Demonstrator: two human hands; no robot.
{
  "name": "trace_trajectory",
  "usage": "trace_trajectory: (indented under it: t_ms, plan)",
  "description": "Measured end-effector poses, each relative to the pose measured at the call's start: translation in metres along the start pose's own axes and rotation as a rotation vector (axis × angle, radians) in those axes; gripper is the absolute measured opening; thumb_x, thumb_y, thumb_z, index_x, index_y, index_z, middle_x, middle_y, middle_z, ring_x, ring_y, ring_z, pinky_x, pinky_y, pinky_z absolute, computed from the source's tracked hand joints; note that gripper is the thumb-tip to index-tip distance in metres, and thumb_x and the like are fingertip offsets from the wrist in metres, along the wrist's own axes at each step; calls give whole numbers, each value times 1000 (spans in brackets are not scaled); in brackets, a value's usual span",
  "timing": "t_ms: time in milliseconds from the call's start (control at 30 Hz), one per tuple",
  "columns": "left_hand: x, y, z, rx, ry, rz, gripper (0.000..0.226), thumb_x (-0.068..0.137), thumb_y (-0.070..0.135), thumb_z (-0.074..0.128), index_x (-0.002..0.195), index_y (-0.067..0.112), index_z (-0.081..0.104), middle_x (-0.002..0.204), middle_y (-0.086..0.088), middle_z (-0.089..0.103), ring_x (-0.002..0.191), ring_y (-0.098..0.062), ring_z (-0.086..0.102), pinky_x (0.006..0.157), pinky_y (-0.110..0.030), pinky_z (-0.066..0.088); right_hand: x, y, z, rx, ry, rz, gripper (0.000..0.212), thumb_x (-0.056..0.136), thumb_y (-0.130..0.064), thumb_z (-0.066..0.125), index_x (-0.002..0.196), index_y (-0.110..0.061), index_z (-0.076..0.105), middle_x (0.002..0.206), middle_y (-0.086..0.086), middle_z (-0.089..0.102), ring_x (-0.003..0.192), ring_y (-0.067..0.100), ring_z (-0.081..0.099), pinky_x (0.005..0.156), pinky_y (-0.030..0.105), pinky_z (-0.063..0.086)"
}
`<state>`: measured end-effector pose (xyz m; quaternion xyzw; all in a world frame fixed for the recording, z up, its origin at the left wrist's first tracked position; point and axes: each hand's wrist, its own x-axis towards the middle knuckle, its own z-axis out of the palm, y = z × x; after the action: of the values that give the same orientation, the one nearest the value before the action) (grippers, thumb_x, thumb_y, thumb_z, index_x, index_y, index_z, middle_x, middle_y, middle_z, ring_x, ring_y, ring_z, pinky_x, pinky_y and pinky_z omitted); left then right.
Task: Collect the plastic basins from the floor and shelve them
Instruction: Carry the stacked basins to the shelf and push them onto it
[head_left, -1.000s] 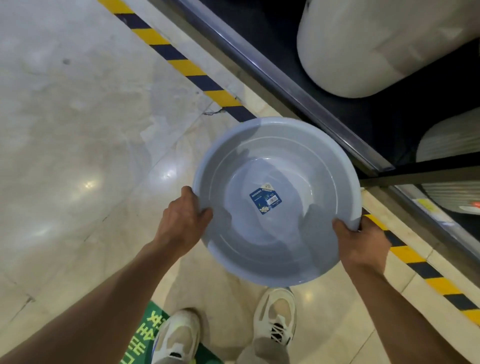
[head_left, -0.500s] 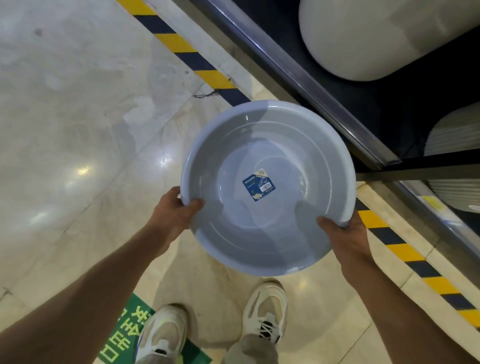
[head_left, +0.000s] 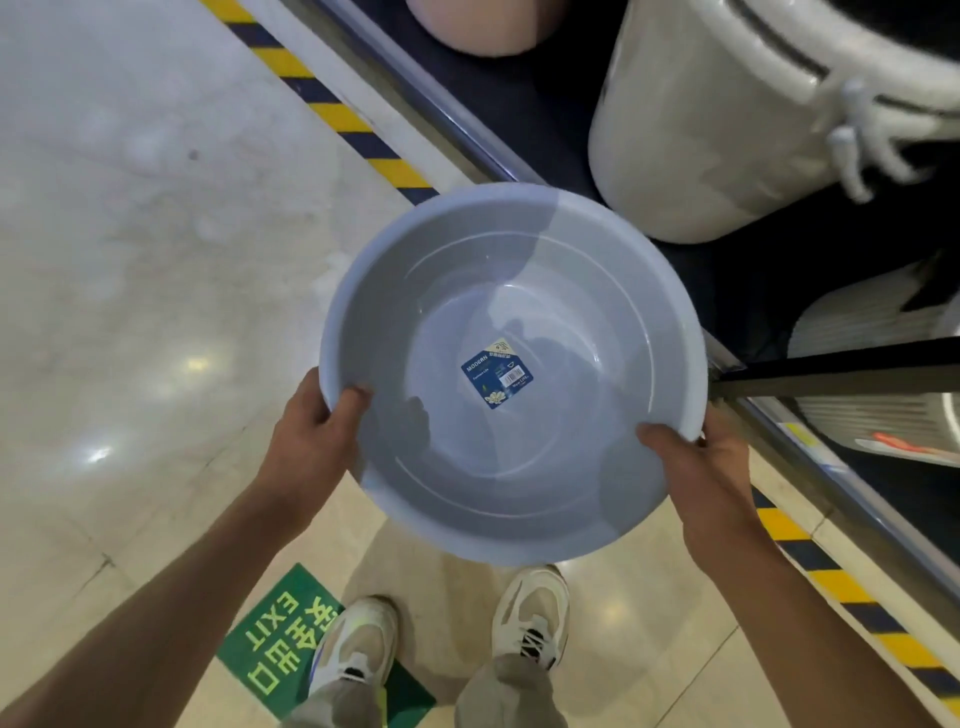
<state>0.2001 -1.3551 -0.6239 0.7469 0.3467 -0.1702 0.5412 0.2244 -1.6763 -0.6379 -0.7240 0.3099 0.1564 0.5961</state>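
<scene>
The basin (head_left: 519, 291) is smooth, glossy grey-blue plastic with a paper label (head_left: 495, 373); the floor (head_left: 130, 260) is polished stone.

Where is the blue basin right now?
Centre of the head view: the basin is held by its rim between the left hand and right hand, above the shoes, beside the shelf.

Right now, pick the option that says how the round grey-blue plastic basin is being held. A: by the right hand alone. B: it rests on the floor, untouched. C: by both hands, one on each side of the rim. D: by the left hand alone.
C: the left hand and right hand each grip opposite sides of the round grey-blue plastic basin, held above the floor.
</scene>
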Motion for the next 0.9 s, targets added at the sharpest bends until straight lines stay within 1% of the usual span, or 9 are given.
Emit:
trace_trajectory:
  t_ms: [67, 167, 267, 367, 500, 600, 733, 800, 900]
  plan:
    - [-21, 28, -25, -85, 25, 32, 27, 86, 40, 54, 112, 44, 61, 117, 0, 72, 104, -27, 69, 88, -53, 57, -22, -38, 3, 56, -11, -35, 41, 87, 4, 67, 116, -26, 72, 94, -8, 80, 81, 12, 75, 59, 20, 56]
    - [-56, 74, -68, -156, 52, 92, 32, 86, 38, 57, 117, 44, 63, 116, 5, 74, 102, -21, 72, 84, -45, 58, -64, -101, 6, 161, -29, -78, 45, 85, 9, 66, 118, -20, 72, 96, -2, 81, 79, 15, 76, 59, 23, 58]
    - [-97, 124, -115, -195, 81, 162, 30, 85, 36, 60, 114, 44, 66, 111, 8, 76, 96, -18, 74, 75, -39, 58, -113, -167, 3, 174, -88, -144, 40, 85, 6, 66, 110, -23, 74, 96, 0, 80, 80, 17, 75, 60, 26, 59]
    - [-147, 178, -164, -208, 91, 234, 41, 76, 43, 63, 117, 37, 67, 110, 4, 77, 97, -23, 74, 77, -44, 58, -166, -237, -1, 168, -118, -192, 37, 84, 1, 68, 106, -28, 75, 96, 0, 80, 79, 18, 75, 57, 28, 58]
    - [-226, 252, -224, -212, 114, 315, 30, 76, 40, 59, 98, 58, 67, 102, 17, 76, 94, -15, 74, 82, -49, 59, -251, -333, -13, 177, -113, -243, 38, 84, -1, 68, 100, -33, 78, 94, 0, 81, 80, 22, 77, 65, 38, 62]
    - [-285, 300, -268, -243, 147, 349, 30, 67, 43, 61, 94, 53, 69, 99, 14, 77, 97, -19, 72, 88, -55, 57, -319, -393, -24, 176, -114, -293, 35, 85, -2, 68, 111, -26, 74, 95, 1, 81, 83, 26, 77, 60, 34, 60]
    - [-359, 350, -319, -312, 180, 400, 32, 63, 44, 64, 94, 42, 71, 99, 4, 78, 98, -29, 72, 91, -60, 55, -404, -463, -41, 184, -133, -361, 34, 87, -7, 68, 114, -25, 72, 100, 1, 80, 85, 25, 77, 60, 33, 60]
    - [-389, 367, -341, -358, 211, 426, 32, 61, 43, 65, 91, 39, 73, 91, 2, 79, 92, -31, 73, 85, -58, 56, -439, -490, -48, 189, -128, -392, 30, 87, -9, 68, 113, -23, 72, 98, 4, 80, 78, 23, 77, 51, 29, 59]
    - [-426, 390, -368, -450, 258, 465, 37, 59, 43, 66, 93, 35, 76, 86, 4, 80, 86, -28, 74, 70, -45, 57, -485, -528, -52, 213, -109, -441, 26, 86, -10, 71, 108, -23, 74, 98, 5, 80, 84, 28, 77, 67, 39, 62]
